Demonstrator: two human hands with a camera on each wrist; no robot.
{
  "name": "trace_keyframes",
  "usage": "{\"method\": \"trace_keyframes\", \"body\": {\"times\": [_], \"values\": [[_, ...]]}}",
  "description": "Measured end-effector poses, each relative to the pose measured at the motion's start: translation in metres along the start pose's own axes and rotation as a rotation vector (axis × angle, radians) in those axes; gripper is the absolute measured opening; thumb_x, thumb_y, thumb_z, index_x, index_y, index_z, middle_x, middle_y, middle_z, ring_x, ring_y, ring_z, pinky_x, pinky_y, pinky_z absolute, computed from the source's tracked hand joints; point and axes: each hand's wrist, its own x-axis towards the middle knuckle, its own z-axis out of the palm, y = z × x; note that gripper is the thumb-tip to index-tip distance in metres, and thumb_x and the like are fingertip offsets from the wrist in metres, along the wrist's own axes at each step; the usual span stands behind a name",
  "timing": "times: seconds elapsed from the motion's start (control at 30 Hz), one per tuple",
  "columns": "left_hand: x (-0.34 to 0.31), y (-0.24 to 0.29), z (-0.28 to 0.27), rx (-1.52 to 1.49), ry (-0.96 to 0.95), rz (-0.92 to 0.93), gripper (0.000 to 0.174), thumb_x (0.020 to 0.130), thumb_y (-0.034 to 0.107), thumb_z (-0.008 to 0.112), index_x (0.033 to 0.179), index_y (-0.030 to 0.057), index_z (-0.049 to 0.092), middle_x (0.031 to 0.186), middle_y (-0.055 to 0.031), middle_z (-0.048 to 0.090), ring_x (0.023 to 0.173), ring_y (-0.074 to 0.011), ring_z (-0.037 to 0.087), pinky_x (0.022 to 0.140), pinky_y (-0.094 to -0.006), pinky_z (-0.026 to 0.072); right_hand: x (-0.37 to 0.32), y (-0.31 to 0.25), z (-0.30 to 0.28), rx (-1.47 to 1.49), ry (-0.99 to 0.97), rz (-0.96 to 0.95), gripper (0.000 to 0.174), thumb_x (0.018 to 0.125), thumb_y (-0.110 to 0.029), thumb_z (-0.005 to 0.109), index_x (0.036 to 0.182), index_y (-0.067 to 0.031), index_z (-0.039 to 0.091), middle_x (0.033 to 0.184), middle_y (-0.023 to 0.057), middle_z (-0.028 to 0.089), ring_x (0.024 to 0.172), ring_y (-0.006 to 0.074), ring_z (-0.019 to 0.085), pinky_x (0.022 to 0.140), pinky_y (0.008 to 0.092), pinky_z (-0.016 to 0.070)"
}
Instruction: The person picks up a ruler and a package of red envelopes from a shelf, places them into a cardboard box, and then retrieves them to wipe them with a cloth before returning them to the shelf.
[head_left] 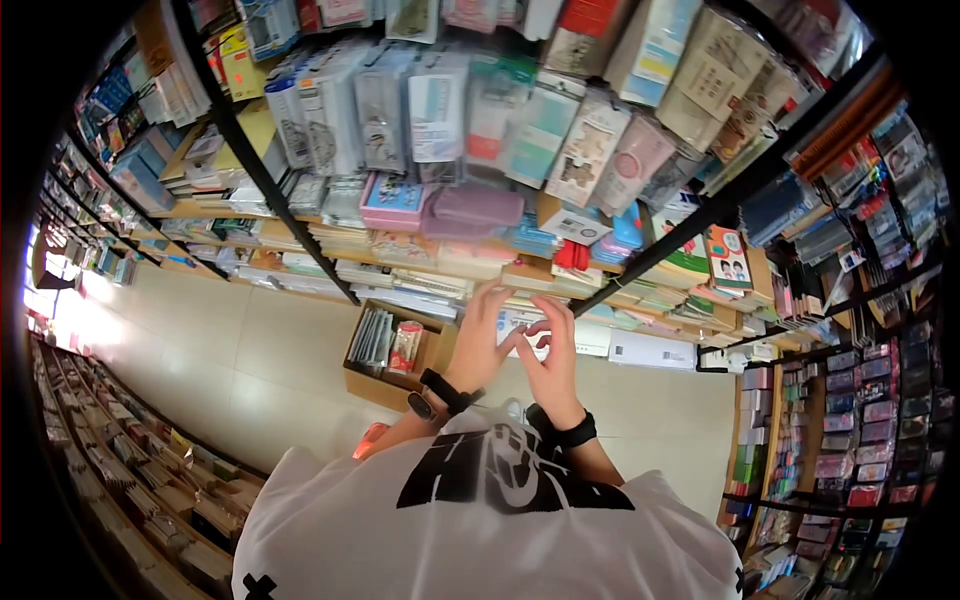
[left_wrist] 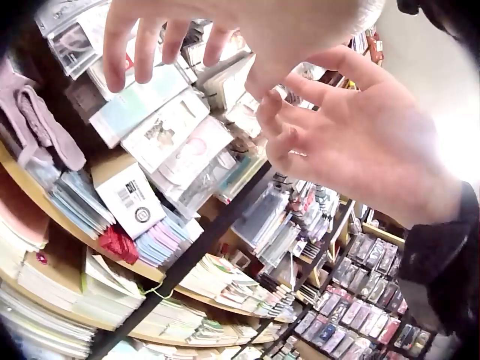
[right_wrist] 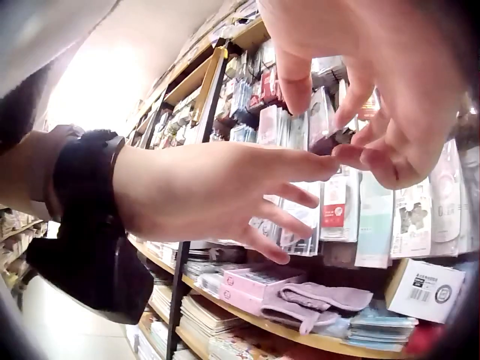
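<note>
Thumbs touch at their tips; left hand and right hand loosely spread, both released.

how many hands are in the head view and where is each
2: the left hand, just right of the open cardboard box in the picture, and the right hand, beside the left one. No other hand shows; none seems hidden.

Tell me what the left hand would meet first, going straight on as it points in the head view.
Probably the left hand would meet the shelf edge below the lilac item; depth is unclear.
</note>
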Motion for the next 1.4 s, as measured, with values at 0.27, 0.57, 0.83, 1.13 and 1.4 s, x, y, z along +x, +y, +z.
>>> {"method": "trace_keyframes", "body": {"times": [0.27, 0.57, 0.83, 1.13, 1.4], "values": [[0.019, 0.025, 0.06, 0.039, 0.001, -0.001, 0.057, 0.077, 0.013, 0.068, 0.126, 0.0042, 0.041, 0.132, -0.0207, 0.037, 0.12, -0.0414, 0.039, 0.1, -0.0445, 0.0338, 0.005, 0.031, -0.06, 0.031, 0.053, -0.005, 0.052, 0.078, -0.002, 0.061, 0.127, -0.009, 0.047, 0.125, 0.0101, 0.044, 0.082, 0.0138, 0.052, 0.068, 0.026, 0.042], [0.024, 0.036, 0.103, 0.097, 0.044, -0.019, 0.056, 0.08, 0.016, 0.066, 0.128, 0.0045, 0.04, 0.134, -0.0217, 0.034, 0.122, -0.0416, 0.036, 0.101, -0.0455, 0.0319, 0.016, 0.055, -0.099, 0.065, -0.01, -0.055, 0.052, 0.076, -0.001, 0.061, 0.126, -0.0091, 0.048, 0.124, 0.0103, 0.045, 0.079, 0.014, 0.052, 0.066, 0.0256, 0.0428], [0.01, 0.039, 0.101, 0.11, 0.077, -0.113, 0.057, 0.077, 0.009, 0.064, 0.128, 0.0054, 0.04, 0.135, -0.0193, 0.034, 0.123, -0.0391, 0.037, 0.101, -0.0434, 0.0329, 0.016, 0.065, -0.095, 0.118, -0.085, -0.099, 0.052, 0.076, 0.002, 0.06, 0.126, -0.0074, 0.048, 0.126, 0.0077, 0.044, 0.077, 0.0105, 0.051, 0.062, 0.0217, 0.0403], [-0.013, 0.033, 0.068, 0.187, 0.125, -0.15, 0.059, 0.075, 0.009, 0.068, 0.127, 0.0056, 0.041, 0.134, -0.0203, 0.036, 0.118, -0.0395, 0.04, 0.099, -0.0434, 0.0355, 0.01, 0.05, -0.061, 0.153, -0.182, -0.058, 0.053, 0.075, 0.004, 0.058, 0.126, -0.0047, 0.047, 0.123, 0.0143, 0.045, 0.079, 0.0174, 0.049, 0.071, 0.028, 0.0443], [-0.033, 0.02, 0.015, 0.184, 0.187, -0.203, 0.064, 0.071, 0.014, 0.074, 0.127, 0.0064, 0.042, 0.133, -0.0212, 0.036, 0.12, -0.0411, 0.039, 0.099, -0.0443, 0.036, 0.009, 0.026, -0.009, 0.17, -0.293, -0.07, 0.061, 0.067, 0.01, 0.051, 0.126, -0.004, 0.046, 0.119, 0.014, 0.044, 0.079, 0.0183, 0.047, 0.071, 0.0272, 0.043]]}}
